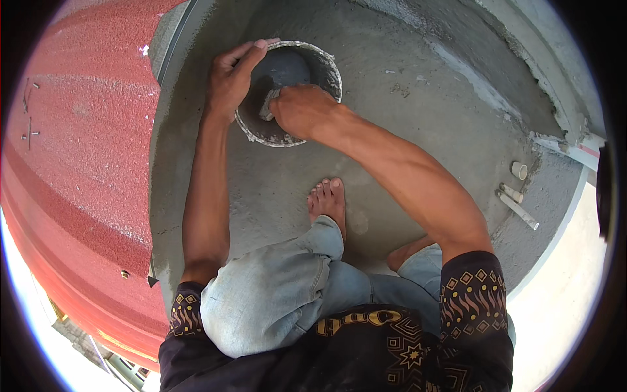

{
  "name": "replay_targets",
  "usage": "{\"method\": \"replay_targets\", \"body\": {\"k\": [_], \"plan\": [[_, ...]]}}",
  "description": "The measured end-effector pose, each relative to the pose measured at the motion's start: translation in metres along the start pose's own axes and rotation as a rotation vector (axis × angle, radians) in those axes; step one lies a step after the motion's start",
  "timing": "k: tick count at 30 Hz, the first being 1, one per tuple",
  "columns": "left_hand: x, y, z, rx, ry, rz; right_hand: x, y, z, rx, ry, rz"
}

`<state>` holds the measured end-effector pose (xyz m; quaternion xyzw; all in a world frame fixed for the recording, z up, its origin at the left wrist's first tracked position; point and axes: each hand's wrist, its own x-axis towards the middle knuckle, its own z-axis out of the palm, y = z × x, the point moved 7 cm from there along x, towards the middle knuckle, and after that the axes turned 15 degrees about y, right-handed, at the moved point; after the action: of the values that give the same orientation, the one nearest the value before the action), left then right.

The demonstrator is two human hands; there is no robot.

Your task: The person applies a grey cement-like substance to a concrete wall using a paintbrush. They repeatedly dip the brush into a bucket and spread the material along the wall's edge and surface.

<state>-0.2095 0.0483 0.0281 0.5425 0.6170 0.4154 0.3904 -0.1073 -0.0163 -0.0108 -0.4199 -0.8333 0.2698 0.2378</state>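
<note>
A round bucket (pixel 332 73), its rim crusted with dried grey cement, stands on the grey floor in front of me. My left hand (pixel 230 78) grips its left rim, thumb over the top edge. Inside the bucket is a smooth grey, wet-looking mix (pixel 287 63). My right hand (pixel 302 110) reaches in over the near right rim, fingers curled round a pale grey, rough-looking piece (pixel 268 104). Most of that piece is hidden by the fingers, so its kind cannot be told.
Red, gritty roof sheeting (pixel 85 144) slopes along the left, with a few loose screws (pixel 29 134) on it. Pale pipe stubs (pixel 519 171) rise from the cement floor (pixel 392 150) at right. A rough low wall (pixel 509 59) runs behind. My bare foot (pixel 326 201) is close to the bucket.
</note>
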Motion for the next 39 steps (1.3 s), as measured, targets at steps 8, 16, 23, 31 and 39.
{"method": "replay_targets", "body": {"k": [8,16,23,31,39], "plan": [[0.008,-0.003,0.014,-0.046,-0.076,-0.049,0.0,0.013,-0.025,-0.024,0.337,0.192],[0.011,0.003,0.012,0.05,-0.073,0.014,0.001,0.004,-0.017,-0.197,-0.109,-0.067],[0.014,0.005,0.026,0.031,-0.074,-0.023,0.008,0.011,-0.037,-0.146,0.146,0.064],[0.014,0.007,0.03,0.059,-0.074,-0.022,-0.006,0.009,-0.04,-0.245,0.071,0.066],[0.017,0.008,0.029,0.094,-0.024,0.017,-0.015,0.021,-0.038,-0.321,0.074,0.072]]}}
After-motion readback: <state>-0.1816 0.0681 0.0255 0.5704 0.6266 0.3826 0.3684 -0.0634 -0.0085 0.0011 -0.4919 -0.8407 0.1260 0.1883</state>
